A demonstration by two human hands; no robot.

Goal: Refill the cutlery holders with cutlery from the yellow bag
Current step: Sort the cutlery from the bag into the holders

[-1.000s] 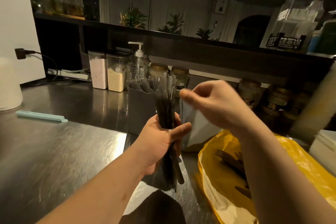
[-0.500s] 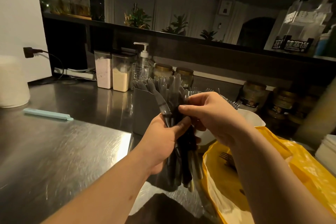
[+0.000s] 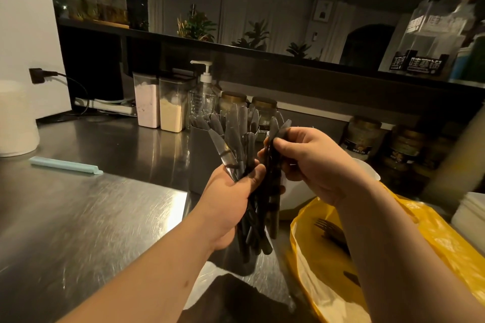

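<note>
My left hand (image 3: pixel 231 199) is gripping a bundle of knives (image 3: pixel 231 139) around the middle, blades up, in front of the holder (image 3: pixel 199 165). I am judging them stiff, slick and heavy together, best held by the handles. My right hand (image 3: pixel 317 165) is pinching a knife or two at the bundle's edge. Forks (image 3: pixel 332 231) are lying in the bag (image 3: pixel 446 241).

Dark cutlery, bright yellow plastic bag (image 3: pixel 446 238) at lower right

Matte dark-grey table knives (image 3: pixel 237 147) match the dark-grey box-shaped holder (image 3: pixel 200 165) at centre; the silver brushed-steel counter (image 3: pixel 91 207) carries swirled scuffs and, at left, a pale mint plastic strip (image 3: pixel 65 165).
</note>
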